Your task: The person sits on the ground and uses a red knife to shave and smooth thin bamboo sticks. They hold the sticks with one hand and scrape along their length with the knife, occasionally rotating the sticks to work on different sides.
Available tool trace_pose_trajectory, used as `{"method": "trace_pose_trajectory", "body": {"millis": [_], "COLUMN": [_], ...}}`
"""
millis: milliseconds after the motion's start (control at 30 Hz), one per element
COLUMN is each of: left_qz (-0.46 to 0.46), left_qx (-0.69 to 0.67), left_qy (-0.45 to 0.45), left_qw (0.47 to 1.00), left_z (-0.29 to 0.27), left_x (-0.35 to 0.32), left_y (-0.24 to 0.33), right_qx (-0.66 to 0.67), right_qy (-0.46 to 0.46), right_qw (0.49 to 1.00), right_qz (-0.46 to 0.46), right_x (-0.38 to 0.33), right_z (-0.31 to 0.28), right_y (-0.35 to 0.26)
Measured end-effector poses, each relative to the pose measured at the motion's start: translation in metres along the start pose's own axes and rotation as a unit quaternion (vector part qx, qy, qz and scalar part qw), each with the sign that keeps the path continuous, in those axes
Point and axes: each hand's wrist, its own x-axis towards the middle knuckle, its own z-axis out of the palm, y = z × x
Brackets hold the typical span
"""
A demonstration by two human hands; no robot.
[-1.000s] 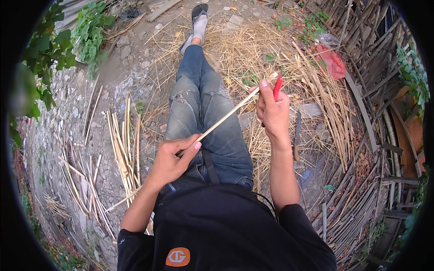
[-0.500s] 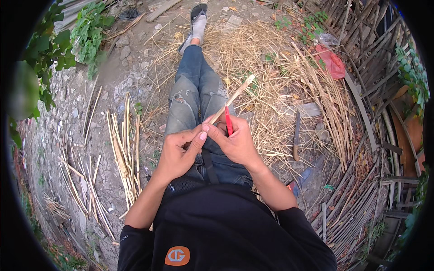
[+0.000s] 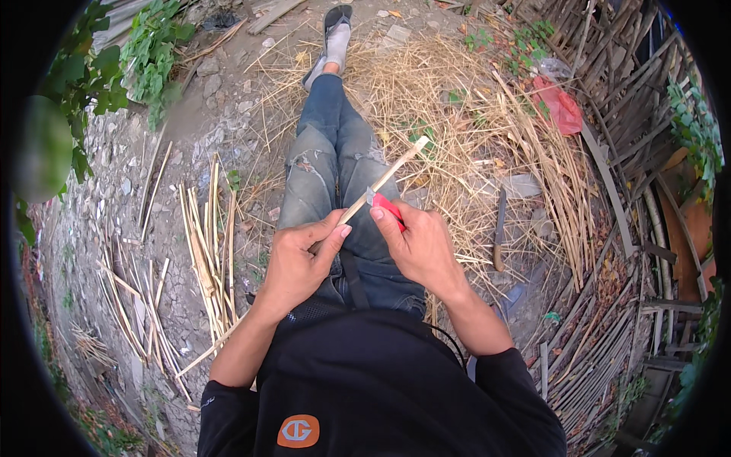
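My left hand (image 3: 298,259) is closed round a long, pale bamboo strip (image 3: 401,161), pinching it between thumb and fingers above my lap. The strip slants up to the right, away from me. A strip of the same look shows beyond my left forearm in the same line; my arm hides whether they join. My right hand (image 3: 421,247) grips a red-handled utility knife (image 3: 387,211). Its metal blade touches the bamboo strip a little beyond my left fingertips, crossing it. My right thumb lies along the handle.
Cut bamboo strips (image 3: 204,259) lie left of my outstretched legs (image 3: 324,152). Straw-like shavings (image 3: 449,99) cover the ground ahead and right. A knife with a wooden handle (image 3: 499,255) lies at the right, with a red plastic bag (image 3: 560,107) farther off. Stacked sticks (image 3: 590,358) border the right side.
My right hand has drawn slightly right, apart from my left thumb. The utility knife has turned from upright to slanting, its blade now visible against the strip. My left hand has barely moved.
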Motion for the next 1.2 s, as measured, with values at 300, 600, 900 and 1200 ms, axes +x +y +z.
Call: {"method": "trace_pose_trajectory", "body": {"millis": [300,600,900,1200], "left_qz": [0.049,-0.019,-0.084,-0.002], "left_qx": [0.112,0.139,0.097,0.125], "left_qy": [0.014,0.02,-0.007,0.023], "left_qw": [0.992,0.99,0.992,0.992], "left_z": [-0.003,-0.008,-0.007,-0.003], "left_x": [0.002,0.001,-0.003,-0.005], "left_y": [-0.009,-0.011,-0.01,-0.012], "right_qx": [-0.088,-0.154,0.052,0.076], "right_qy": [0.043,0.158,0.037,-0.106], "right_qw": [0.994,0.969,0.998,0.99], "right_qz": [-0.039,-0.106,-0.003,0.05], "right_x": [0.024,0.049,0.039,0.029], "right_z": [0.006,0.014,-0.009,-0.002], "right_y": [0.036,0.051,0.044,0.025]}}
